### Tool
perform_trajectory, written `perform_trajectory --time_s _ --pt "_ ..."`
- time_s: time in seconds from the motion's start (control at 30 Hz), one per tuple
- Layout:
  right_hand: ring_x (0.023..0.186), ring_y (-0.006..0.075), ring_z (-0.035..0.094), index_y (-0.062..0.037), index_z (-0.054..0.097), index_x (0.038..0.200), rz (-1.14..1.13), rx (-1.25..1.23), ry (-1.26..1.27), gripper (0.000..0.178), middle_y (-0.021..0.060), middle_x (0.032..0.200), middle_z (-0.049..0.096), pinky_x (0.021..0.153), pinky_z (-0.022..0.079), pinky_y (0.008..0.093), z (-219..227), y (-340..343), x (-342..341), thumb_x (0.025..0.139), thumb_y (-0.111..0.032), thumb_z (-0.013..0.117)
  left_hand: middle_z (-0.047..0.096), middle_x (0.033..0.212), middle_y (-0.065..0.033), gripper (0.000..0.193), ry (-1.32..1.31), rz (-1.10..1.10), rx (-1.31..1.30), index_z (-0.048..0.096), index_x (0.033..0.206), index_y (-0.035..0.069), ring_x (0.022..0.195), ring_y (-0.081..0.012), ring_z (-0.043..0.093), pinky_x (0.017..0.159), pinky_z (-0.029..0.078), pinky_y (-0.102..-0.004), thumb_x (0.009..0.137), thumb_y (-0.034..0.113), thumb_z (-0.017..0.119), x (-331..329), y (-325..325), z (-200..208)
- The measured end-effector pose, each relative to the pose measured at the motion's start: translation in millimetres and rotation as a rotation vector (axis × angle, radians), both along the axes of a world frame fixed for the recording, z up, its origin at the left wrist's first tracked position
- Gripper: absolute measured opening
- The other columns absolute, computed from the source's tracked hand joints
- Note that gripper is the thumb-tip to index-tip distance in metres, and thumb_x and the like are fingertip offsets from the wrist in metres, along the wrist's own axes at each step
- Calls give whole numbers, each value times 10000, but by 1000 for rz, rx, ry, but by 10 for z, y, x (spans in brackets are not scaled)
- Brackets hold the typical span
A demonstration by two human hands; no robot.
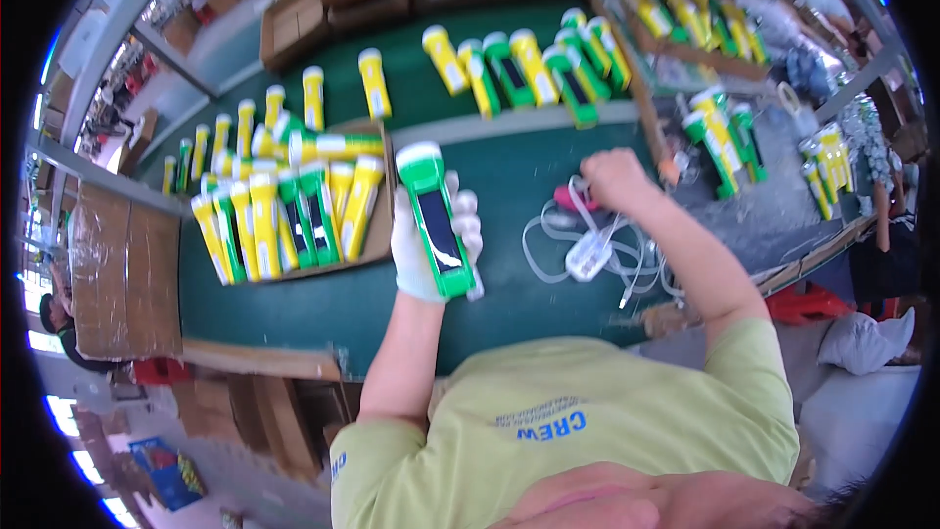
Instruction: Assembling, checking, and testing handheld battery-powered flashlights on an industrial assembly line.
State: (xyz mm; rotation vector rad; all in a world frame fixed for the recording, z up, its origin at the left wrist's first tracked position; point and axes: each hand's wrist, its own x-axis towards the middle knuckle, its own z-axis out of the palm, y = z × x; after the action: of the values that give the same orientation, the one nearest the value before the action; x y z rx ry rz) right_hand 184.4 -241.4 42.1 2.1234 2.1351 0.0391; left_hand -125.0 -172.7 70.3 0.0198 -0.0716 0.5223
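Observation:
In my gloved left hand (409,250) is a green flashlight (438,220) with a white head and a dark solar panel along its body. It stands nearly upright, head away from me, and the white-gloved fingers wrap round it from the right. My bare right hand (617,181) is closed over the bench to the right; what its fingers hold is hidden. Against that hand lies a small pink object (575,198). White cables (534,245) loop below it round a white plug box (588,257).
On the left a cardboard tray (377,235) holds yellow and green flashlights (264,225). Several more flashlights (524,69) stand along the far side of the green bench (294,313). Others (725,137) lie on the right, beside a carton (685,51) of them. A tall cardboard box (127,274) borders the left.

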Motion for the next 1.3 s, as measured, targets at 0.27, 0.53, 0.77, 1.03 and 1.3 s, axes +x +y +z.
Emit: perform_trajectory --time_s 0.27,0.53,0.77,1.03,1.3 --pt "628 221 646 -79 666 971 -197 864 727 170 121 839 688 582 507 322 935 -347 188 804 -106 667 464 818 -9 603 6 44 -11 529 1295 112 673 -97 485 632 462 -274 929 588 483 -28 -16 112" --pt "487 84 551 -5 602 996 -75 -79 1951 164 159 901 705 431 423 203 1214 -1010 -709 840 16 649 536 885 -27 555 44 162 -142 553 1220 69 762 -127 556 723 503 -308 915 532 546 154 144 -34" --pt "973 113 586 -26 551 1161 69 -809 2014 250 39 1010 654 879 462 276 632 -1290 -1469 979 -198 562 536 864 -23 552 62 134 -93 560 1225 72 750 -123 549 717 499 -307 930 536 518 101 72 9" --pt "665 94 541 -65 428 1398 -45 -149 1575 541 35 885 569 622 450 228 1191 -1219 -1085 887 6 590 380 784 13 602 85 123 9 535 1287 120 653 -83 397 620 380 -247 898 579 555 -98 57 195" --pt "623 276 625 -84 677 1098 336 75 1015 310 81 742 632 522 469 360 1268 -1026 -900 790 -63 698 394 773 -11 649 60 80 110 510 1327 121 604 -105 382 553 353 -276 915 621 475 -83 62 142"
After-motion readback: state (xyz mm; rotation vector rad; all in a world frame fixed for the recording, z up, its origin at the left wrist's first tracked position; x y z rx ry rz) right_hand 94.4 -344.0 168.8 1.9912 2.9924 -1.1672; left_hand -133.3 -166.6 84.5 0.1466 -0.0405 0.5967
